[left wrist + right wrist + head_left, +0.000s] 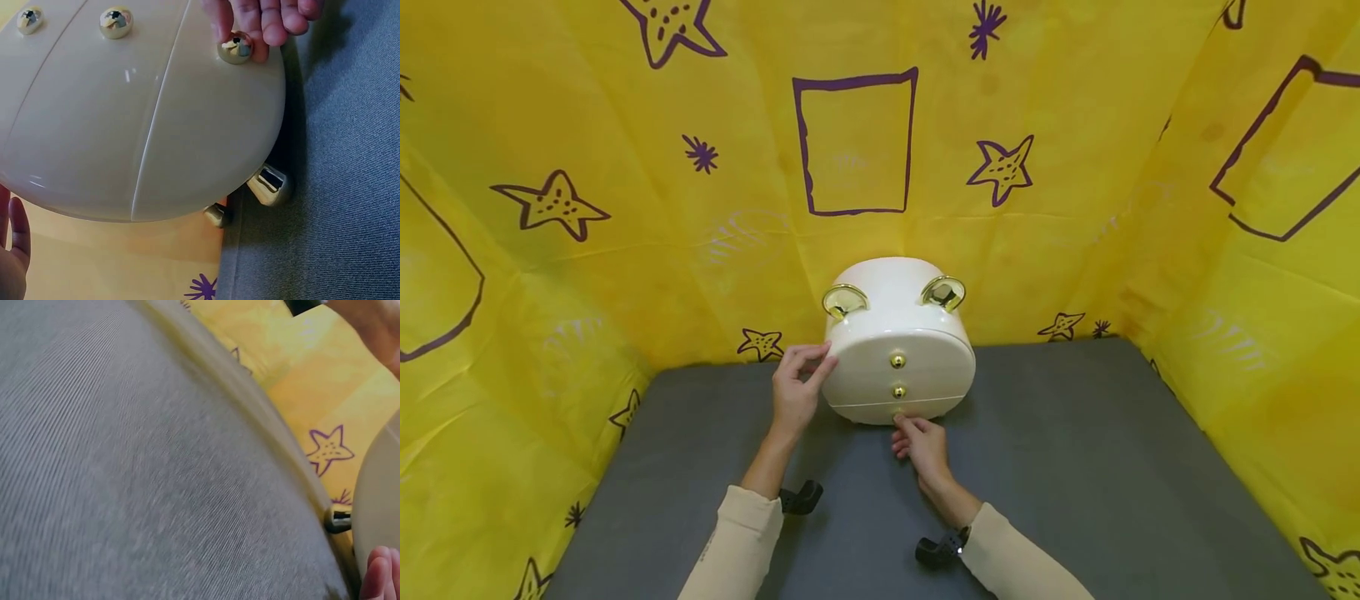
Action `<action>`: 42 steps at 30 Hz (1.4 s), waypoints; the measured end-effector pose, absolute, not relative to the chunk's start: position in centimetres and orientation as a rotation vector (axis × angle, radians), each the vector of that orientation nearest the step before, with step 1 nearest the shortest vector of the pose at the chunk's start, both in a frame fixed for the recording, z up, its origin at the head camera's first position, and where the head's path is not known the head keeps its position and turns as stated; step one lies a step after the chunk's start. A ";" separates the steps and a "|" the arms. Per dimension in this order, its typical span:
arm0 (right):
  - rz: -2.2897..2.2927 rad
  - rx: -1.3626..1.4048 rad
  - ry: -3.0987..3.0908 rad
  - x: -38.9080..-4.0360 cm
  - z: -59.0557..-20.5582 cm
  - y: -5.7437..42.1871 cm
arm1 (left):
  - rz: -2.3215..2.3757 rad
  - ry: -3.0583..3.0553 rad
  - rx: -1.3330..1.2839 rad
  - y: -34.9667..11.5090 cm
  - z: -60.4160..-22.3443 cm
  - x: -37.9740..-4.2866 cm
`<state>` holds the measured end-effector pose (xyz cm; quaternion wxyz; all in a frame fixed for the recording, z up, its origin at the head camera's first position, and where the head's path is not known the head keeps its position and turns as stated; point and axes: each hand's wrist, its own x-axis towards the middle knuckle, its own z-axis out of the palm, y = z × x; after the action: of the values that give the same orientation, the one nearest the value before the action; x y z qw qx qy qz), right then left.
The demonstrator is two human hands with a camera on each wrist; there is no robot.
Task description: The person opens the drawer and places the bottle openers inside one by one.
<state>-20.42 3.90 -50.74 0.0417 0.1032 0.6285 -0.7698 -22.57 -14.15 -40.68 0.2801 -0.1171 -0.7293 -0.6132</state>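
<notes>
A glossy white oval box [887, 292] with drawer fronts and two gold ear-shaped pieces [942, 293] stands at the back of the grey surface. Gold round knobs run down its front. With thumb and forefinger my right hand [927, 454] pinches the lowest knob [235, 50], on the bottom drawer [206, 119], which appears closed. My left hand [795, 398] touches the left side of the box, thumb near the front rim and fingers partly behind it. In the left wrist view, gold feet [270, 186] show beneath the box. The right wrist view catches only some right fingertips [377, 575].
Yellow fabric walls [737, 275] with purple star drawings enclose the grey cloth-covered surface [1075, 467] at the back and both sides. The box stands close to the back wall. Black wrist devices [801, 497] are on both forearms.
</notes>
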 end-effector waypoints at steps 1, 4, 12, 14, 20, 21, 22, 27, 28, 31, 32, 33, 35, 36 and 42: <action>-2.344 0.307 1.938 -20.3 -50.5 3.9 | -1.646 -1.951 -0.317 -14.1 -40.7 -22.6; -2.319 0.294 1.972 -20.3 -50.3 4.0 | -1.650 -1.937 -0.323 -14.1 -40.8 -22.7; -2.319 0.305 1.988 -21.1 -52.7 4.1 | -1.657 -1.929 -0.317 -14.0 -41.0 -22.7; -2.310 0.302 1.988 -21.0 -53.1 4.1 | -1.658 -1.925 -0.310 -14.1 -41.1 -22.5; -2.323 0.273 2.009 -21.0 -53.2 4.3 | -1.665 -1.935 -0.298 -14.0 -41.1 -22.4; -2.324 0.265 2.014 -21.0 -53.1 4.3 | -1.666 -1.936 -0.294 -14.0 -41.0 -22.4; -2.323 0.256 2.017 -21.1 -53.1 4.4 | -1.666 -1.938 -0.289 -14.0 -41.0 -22.5; -2.296 0.219 2.028 -20.7 -51.7 4.6 | -1.680 -1.956 -0.265 -14.0 -40.8 -22.5; -2.292 0.215 2.034 -20.6 -51.3 4.7 | -1.685 -1.960 -0.264 -14.0 -40.8 -22.5; -2.278 0.203 2.052 -20.1 -50.2 5.0 | -1.690 -1.967 -0.265 -13.9 -40.8 -22.6; -2.276 0.200 2.053 -20.1 -50.1 5.0 | -1.691 -1.965 -0.266 -13.9 -40.8 -22.6; -2.273 0.196 2.054 -20.1 -50.1 5.1 | -1.688 -1.963 -0.269 -13.9 -40.9 -22.6; -2.262 0.187 2.061 -20.1 -50.1 5.1 | -1.684 -1.955 -0.269 -13.9 -40.9 -22.6; -2.257 0.181 2.063 -20.1 -50.0 5.1 | -1.682 -1.951 -0.268 -13.9 -40.9 -22.6; -2.222 0.167 2.093 -20.1 -49.8 5.0 | -1.673 -1.950 -0.252 -13.9 -40.8 -22.4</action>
<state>-20.05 5.03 -49.85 0.0424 0.0545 0.6840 -0.7262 -22.43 -13.95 -40.84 0.2764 -0.0937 -0.7260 -0.6227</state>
